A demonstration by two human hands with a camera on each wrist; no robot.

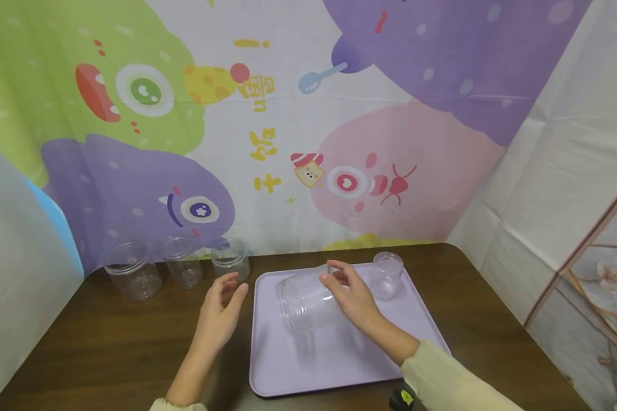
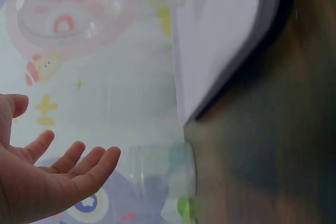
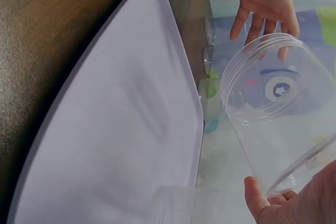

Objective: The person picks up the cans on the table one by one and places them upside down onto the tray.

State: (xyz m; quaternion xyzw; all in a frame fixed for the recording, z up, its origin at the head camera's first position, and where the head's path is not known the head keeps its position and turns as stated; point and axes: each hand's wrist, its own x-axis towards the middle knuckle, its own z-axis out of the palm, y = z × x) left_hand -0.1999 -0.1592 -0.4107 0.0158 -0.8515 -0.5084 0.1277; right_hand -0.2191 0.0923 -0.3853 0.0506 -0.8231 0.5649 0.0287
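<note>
My right hand [image 1: 353, 297] grips a large clear plastic jar [image 1: 308, 299] near its base, tipped on its side above the lilac tray [image 1: 288, 371]. The jar's threaded mouth points left, toward my left hand [image 1: 220, 311]. That hand is held up beside the tray's left edge, fingers loosely bent with nothing in them. In the right wrist view the thumb and fingers of the right hand [image 3: 310, 200] close on the jar [image 3: 278, 93] at its bottom end. A smaller clear jar [image 1: 387, 277] stands upright at the tray's back right corner.
Three clear jars stand in a row at the back left of the dark wooden table [image 1: 133, 348]: a wide jar [image 1: 133, 274], a narrow jar [image 1: 183, 265] and a short jar [image 1: 230, 260]. A cartoon-printed cloth [image 1: 283, 125] hangs right behind the table. Pale cloth flanks both sides.
</note>
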